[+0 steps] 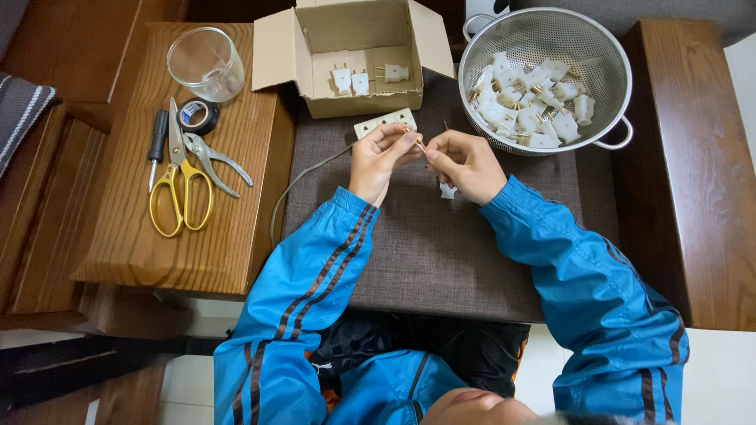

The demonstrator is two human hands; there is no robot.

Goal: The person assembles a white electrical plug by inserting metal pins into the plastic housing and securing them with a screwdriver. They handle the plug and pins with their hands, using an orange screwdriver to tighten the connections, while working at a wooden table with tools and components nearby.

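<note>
Grey cable [303, 179] runs up from table edge into the fingers, its end with small brass bits [418, 142] pinched between both hands, above brown mat.

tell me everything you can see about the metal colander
The metal colander is a round, shiny bowl of perforated steel with a loop handle at each side. It sits upright on the dark mat at the table's far right, beside the cardboard box. It holds a heap of white plug parts with brass pins. No hand touches it.
</note>
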